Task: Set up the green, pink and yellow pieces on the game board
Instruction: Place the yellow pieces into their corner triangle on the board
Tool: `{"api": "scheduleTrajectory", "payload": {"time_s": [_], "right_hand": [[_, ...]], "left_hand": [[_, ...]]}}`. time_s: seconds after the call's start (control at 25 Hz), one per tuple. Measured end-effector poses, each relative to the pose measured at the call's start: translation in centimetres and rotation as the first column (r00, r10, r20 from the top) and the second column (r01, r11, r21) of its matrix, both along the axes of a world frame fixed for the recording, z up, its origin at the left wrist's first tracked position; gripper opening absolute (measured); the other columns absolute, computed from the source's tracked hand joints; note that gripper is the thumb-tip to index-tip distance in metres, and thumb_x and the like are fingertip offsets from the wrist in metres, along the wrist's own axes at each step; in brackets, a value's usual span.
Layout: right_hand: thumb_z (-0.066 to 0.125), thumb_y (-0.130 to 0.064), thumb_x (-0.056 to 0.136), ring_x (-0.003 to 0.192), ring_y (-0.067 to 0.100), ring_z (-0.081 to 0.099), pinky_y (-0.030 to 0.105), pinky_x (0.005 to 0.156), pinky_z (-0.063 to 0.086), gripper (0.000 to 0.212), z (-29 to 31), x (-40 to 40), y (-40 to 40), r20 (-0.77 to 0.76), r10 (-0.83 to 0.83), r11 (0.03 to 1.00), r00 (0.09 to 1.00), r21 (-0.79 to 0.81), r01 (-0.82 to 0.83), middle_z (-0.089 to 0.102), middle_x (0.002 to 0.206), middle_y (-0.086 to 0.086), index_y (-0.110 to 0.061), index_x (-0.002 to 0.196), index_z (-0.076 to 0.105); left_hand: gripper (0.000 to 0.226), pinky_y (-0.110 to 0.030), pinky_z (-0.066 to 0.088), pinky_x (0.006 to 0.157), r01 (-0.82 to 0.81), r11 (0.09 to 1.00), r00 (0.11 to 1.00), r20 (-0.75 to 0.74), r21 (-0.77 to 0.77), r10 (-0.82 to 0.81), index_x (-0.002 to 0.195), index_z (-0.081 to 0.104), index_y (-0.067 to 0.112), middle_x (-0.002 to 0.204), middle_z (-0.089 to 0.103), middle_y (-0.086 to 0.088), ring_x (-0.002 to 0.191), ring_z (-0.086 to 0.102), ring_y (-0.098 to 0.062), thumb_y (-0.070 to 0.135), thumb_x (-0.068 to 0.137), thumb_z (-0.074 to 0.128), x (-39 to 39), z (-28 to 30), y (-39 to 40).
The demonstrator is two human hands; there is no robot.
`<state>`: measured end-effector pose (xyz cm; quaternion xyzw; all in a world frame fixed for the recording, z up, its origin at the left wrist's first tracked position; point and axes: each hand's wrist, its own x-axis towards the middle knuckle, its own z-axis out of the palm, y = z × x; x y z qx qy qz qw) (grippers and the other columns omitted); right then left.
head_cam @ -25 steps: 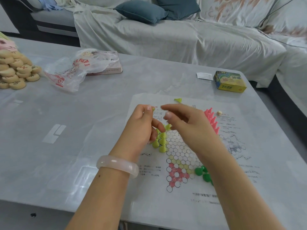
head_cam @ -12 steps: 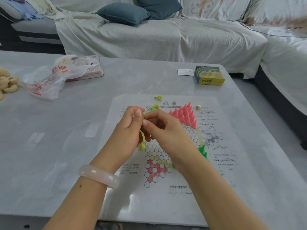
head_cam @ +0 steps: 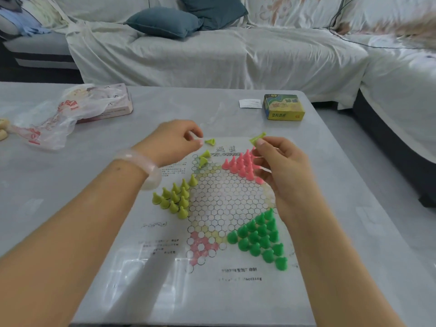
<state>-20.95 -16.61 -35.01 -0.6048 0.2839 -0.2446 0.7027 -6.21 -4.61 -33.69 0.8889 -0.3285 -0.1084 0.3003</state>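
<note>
On the grey worktop (head_cam: 70,185) lies the paper game board (head_cam: 226,208), printed with a star of circles. Yellow pieces (head_cam: 173,199) stand upright in a cluster on the board's left point; pink pieces (head_cam: 240,162) stand grouped on the upper right point, partly behind the right hand; green pieces (head_cam: 258,237) stand grouped on the lower right point. Two further yellow pieces (head_cam: 203,158) lie tipped over at the board's upper left, and one loose yellow piece (head_cam: 210,141) lies on its side at the top edge of the sheet. The left hand (head_cam: 174,143), with a pale bangle (head_cam: 144,168) on its wrist, hovers beside that loose piece, fingers curled with thumb and forefinger close together; whether they grip anything cannot be determined. The right hand (head_cam: 280,166) is raised above the pink group and pinches a single yellow piece (head_cam: 257,138) between thumb and fingertips. Beyond the board sit a small yellow box (head_cam: 284,107), a white slip (head_cam: 250,103) and a crumpled plastic bag (head_cam: 59,114) over a flat pink box (head_cam: 118,107). A covered sofa (head_cam: 212,50) stands behind.
</note>
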Motion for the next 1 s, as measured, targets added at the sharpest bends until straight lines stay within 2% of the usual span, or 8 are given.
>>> {"api": "scheduleTrajectory", "payload": {"time_s": [0.12,0.2,0.44,0.56,0.64,0.72,0.8,1.0], "right_hand": [[0.058,-0.016,0.086,0.072,0.013,0.057,0.020,0.061,0.052,0.010,-0.3,-0.1,0.0,-0.039,-0.014,1.000,0.999,-0.028,0.013,0.061,0.082,0.004,-0.012,0.093,0.063],[0.057,-0.016,0.086,0.071,0.012,0.057,0.019,0.060,0.052,0.009,-0.2,-0.2,-0.2,-0.044,-0.012,0.999,0.999,-0.039,0.010,0.061,0.082,0.004,-0.012,0.092,0.063],[0.058,-0.018,0.085,0.074,0.014,0.059,0.025,0.067,0.051,0.006,-0.6,-0.3,-0.7,-0.094,-0.046,0.995,0.995,-0.093,0.038,0.064,0.084,0.003,-0.016,0.089,0.062],[0.058,-0.019,0.085,0.073,0.013,0.058,0.026,0.069,0.051,0.005,-0.8,-0.4,-0.5,-0.109,-0.050,0.991,0.993,-0.126,0.036,0.064,0.083,0.002,-0.017,0.088,0.062],[0.057,-0.017,0.086,0.070,0.012,0.058,0.021,0.064,0.052,0.004,-0.9,-0.3,-0.3,-0.105,-0.032,0.990,0.994,-0.139,0.017,0.064,0.080,0.001,-0.017,0.087,0.061],[0.057,-0.015,0.086,0.067,0.010,0.059,0.016,0.060,0.052,0.004,-1.0,-0.1,0.3,-0.093,-0.010,0.987,0.996,-0.163,-0.006,0.064,0.077,0.001,-0.017,0.085,0.061],[0.057,-0.013,0.086,0.066,0.010,0.060,0.020,0.064,0.052,0.005,-1.3,0.4,0.8,-0.079,0.002,0.980,0.997,-0.199,-0.018,0.065,0.073,-0.001,-0.016,0.085,0.060],[0.060,-0.013,0.083,0.070,0.018,0.065,0.032,0.075,0.057,0.004,-2.6,1.7,2.3,-0.119,0.033,0.965,0.992,-0.254,-0.063,0.069,0.072,0.004,-0.016,0.081,0.060]], "left_hand": [[0.042,-0.031,0.040,0.090,0.152,0.893,0.971,0.104,0.424,-0.215,0.130,0.046,0.018,0.132,0.049,-0.007,0.112,0.051,-0.025,0.026,0.089,0.054,1.5,-2.9,-3.7],[0.039,-0.033,0.043,0.087,0.131,0.850,0.959,0.152,0.510,-0.238,0.127,0.048,0.015,0.127,0.050,-0.011,0.101,0.053,-0.027,0.021,0.089,0.054,2.1,-4.7,-4.8],[0.013,-0.028,0.041,0.071,0.052,0.969,0.971,0.216,0.240,-0.105,0.092,0.059,0.009,0.101,0.059,-0.011,0.078,0.052,-0.021,0.005,0.087,0.048,2.7,-5.9,-4.1],[0.006,-0.024,0.049,0.067,-0.104,0.982,0.987,-0.134,-0.157,0.083,0.085,0.058,0.012,0.081,0.061,-0.005,0.064,0.056,-0.014,0.008,0.087,0.054,1.7,-3.9,-2.7],[0.010,-0.018,0.052,0.059,-0.295,0.822,0.891,-0.452,-0.488,0.051,0.080,0.055,0.012,0.073,0.060,-0.006,0.057,0.057,-0.010,0.006,0.088,0.055,0.2,-1.6,-0.9],[0.013,-0.013,0.049,0.053,-0.485,0.564,0.785,-0.617,-0.669,-0.057,0.078,0.054,0.011,0.068,0.062,-0.005,0.052,0.058,-0.007,0.006,0.090,0.052,-1.2,0.2,2.1],[0.013,-0.010,0.047,0.051,-0.613,0.374,0.712,-0.692,-0.696,-0.121,0.078,0.055,0.010,0.060,0.066,0.000,0.050,0.059,-0.005,0.008,0.090,0.050,-2.4,1.2,5.0],[0.017,-0.011,0.048,0.049,-0.789,0.255,0.566,-0.823,-0.559,-0.053,0.072,0.056,0.007,0.054,0.065,-0.002,0.047,0.060,-0.006,0.006,0.089,0.051,-3.8,-1.3,8.2]]}}
